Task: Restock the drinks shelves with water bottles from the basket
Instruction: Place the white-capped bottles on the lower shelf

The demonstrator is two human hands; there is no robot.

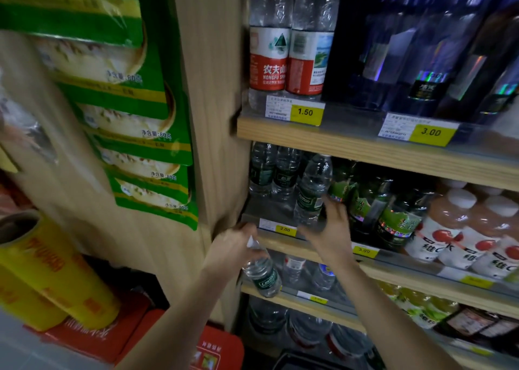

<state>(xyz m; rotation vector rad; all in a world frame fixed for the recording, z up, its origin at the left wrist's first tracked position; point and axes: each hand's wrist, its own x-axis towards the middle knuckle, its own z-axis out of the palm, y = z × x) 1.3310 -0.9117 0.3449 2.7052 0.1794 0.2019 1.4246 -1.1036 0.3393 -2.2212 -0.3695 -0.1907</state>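
Wooden shop shelves fill the right of the view, and on the middle shelf (323, 247), behind the yellow price tag "2.00" (285, 229), stands a green-labelled water bottle (311, 192), upright and a little tilted, at the front of a row of the same bottles. The right hand (332, 229) is just beside it on the right, with its fingers (334, 205) spread apart and holding nothing; they seem to touch or almost touch the bottle's side, but I cannot tell which. The left hand (234, 246) is lower and to the left, below the edge of this shelf, and its fingers are curled around the neck of a second water bottle (262, 274), which hangs with its cap up and its long axis leaning, the bottom toward the right. The free place on the shelf lies up and to the right from this held bottle, so I judge the left hand must lift it over the shelf lip and stand it next to the first one. Bottles with red labels (269, 58) stand on the shelf above, and dark juice bottles (393, 215) are to the right.
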